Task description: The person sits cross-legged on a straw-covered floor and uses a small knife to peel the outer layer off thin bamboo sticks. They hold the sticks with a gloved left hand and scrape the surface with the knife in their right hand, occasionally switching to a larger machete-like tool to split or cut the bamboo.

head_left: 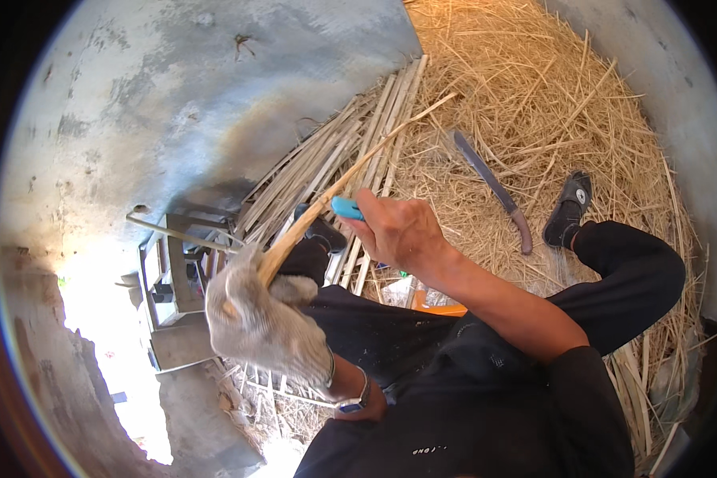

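My left hand (263, 319), in a pale knitted work glove, is closed around the thick lower end of a long wooden strip (361, 164), perhaps bamboo. The strip slants away to the upper right, over a bundle of other strips, and thins toward its far tip. My bare right hand (410, 235) grips a small blue tool (346, 209), with its blue end against or just beside the strip's middle. Its working edge is too small to make out; it may be a utility knife.
Several pale strips (386, 119) lie in a bundle along the left wall. A machete (486, 171) rests on heaped straw-like shavings (526, 88), near my right foot (570, 207). At the left stands a wooden frame (167, 319) beside a bright opening. An orange object (442, 309) lies between my legs.
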{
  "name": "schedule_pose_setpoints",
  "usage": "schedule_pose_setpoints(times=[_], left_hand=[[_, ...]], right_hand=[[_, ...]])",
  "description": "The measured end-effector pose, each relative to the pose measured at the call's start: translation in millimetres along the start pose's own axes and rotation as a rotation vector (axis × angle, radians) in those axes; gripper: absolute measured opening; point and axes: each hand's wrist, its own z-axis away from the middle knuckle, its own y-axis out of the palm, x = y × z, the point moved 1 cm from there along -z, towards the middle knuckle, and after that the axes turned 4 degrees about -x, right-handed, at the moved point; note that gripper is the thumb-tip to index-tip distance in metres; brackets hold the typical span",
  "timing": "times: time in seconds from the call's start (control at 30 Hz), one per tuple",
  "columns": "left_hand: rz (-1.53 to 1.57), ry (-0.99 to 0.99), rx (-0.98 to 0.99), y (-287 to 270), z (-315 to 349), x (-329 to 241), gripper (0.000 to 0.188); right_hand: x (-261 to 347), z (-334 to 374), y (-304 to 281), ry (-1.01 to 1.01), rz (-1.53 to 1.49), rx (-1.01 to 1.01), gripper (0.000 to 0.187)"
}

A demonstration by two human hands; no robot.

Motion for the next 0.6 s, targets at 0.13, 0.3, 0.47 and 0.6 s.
schedule_pose_setpoints(times=[0.13,0.3,0.47,0.6], left_hand=[[-0.054,0.058,0.037,-6,-13,12,0.042],[0.145,0.192,0.182,-30,6,19,0.023],[0.258,0.235,0.499,-30,4,10,0.022],[0.108,0.619,0.498,-47,0,5,0.021]], right_hand=[[-37,5,21,0.151,0.139,0.053,0.037],[-38,21,-9,0.249,0.074,0.08,0.041],[-39,19,-49,0.383,-0.096,0.063,0.041],[-4,21,-75,0.443,-0.221,0.123,0.037]])
